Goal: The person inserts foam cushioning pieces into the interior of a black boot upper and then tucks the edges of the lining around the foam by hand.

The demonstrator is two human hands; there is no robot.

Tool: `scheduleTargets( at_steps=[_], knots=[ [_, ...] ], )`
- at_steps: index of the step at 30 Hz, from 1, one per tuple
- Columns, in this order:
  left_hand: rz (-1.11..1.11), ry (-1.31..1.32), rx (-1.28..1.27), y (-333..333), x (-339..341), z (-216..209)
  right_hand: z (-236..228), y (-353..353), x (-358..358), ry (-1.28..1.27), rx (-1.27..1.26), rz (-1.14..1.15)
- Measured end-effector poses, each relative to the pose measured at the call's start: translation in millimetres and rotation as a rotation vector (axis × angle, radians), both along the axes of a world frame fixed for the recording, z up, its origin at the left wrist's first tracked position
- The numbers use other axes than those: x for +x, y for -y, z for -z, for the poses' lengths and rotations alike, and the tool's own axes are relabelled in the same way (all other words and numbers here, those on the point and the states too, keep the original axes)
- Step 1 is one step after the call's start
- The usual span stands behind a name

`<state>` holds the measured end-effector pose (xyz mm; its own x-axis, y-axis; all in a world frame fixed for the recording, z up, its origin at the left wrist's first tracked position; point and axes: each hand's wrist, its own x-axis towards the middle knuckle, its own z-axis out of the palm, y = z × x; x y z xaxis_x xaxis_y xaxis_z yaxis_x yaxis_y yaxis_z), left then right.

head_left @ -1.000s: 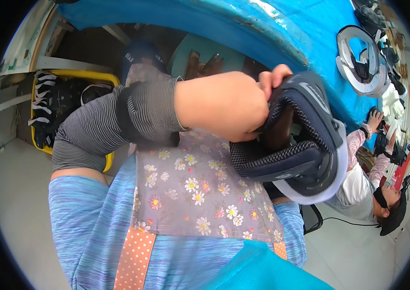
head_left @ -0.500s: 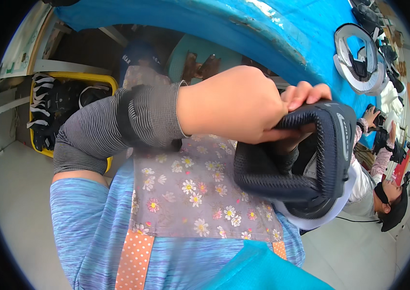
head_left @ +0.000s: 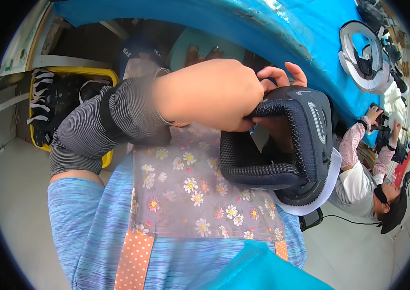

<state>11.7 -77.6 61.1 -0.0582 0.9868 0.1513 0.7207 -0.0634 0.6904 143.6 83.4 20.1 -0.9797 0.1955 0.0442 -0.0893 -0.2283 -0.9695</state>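
Note:
A dark navy shoe upper (head_left: 310,137) with a padded mesh collar is held above my lap, its opening turned toward me. A white strip (head_left: 323,191) runs along its lower edge. My left hand (head_left: 231,92), closed in a fist, grips the collar's far-left rim; its fingertips are mostly hidden. Behind that rim shows my right hand (head_left: 284,76), two bent fingers raised above the collar. The rest of it is partly seen through the opening and seems to hold the upper from behind. Whatever is pinched between the hands cannot be made out.
A blue-covered table (head_left: 292,43) spans the far side, bearing a grey-and-white shoe upper (head_left: 364,60). A yellow crate (head_left: 110,73) of dark and white pieces stands at left. At right, a co-worker (head_left: 362,179) handles dark pieces. A floral apron (head_left: 185,193) covers my lap.
Both hands and the shoe upper have shifted a little left. The upper has turned, showing more of its side and white strip. My right fingers have lifted off the collar.

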Motion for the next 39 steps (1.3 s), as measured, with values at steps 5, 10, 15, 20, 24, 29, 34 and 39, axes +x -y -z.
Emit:
scheduleTargets(
  at_steps=[5,10,15,20,24,29,34,39],
  knots=[
    [0.041,0.063,0.113,-4,4,11,10,5,-2,-0.174,-0.256,0.074],
    [0.086,-0.028,0.183,-4,7,12,23,1,-13,-0.091,-0.330,0.085],
    [-0.054,-0.035,0.097,-6,9,7,27,6,-10,0.031,-0.483,0.067],
    [-0.310,0.129,0.020,-16,7,-6,32,-34,-6,-0.176,-0.475,0.063],
    [-0.006,0.285,0.068,-26,0,-10,9,-33,-8,-0.188,-0.515,-0.113],
    [0.001,0.647,0.117,-29,3,14,26,-23,-7,-0.080,-0.533,-0.093],
    [-0.097,0.221,0.116,-26,-9,-6,21,-17,1,-0.015,-0.506,-0.024],
    [-0.054,0.577,0.188,-26,-1,-4,23,-14,6,0.020,-0.538,-0.017]
  ],
)
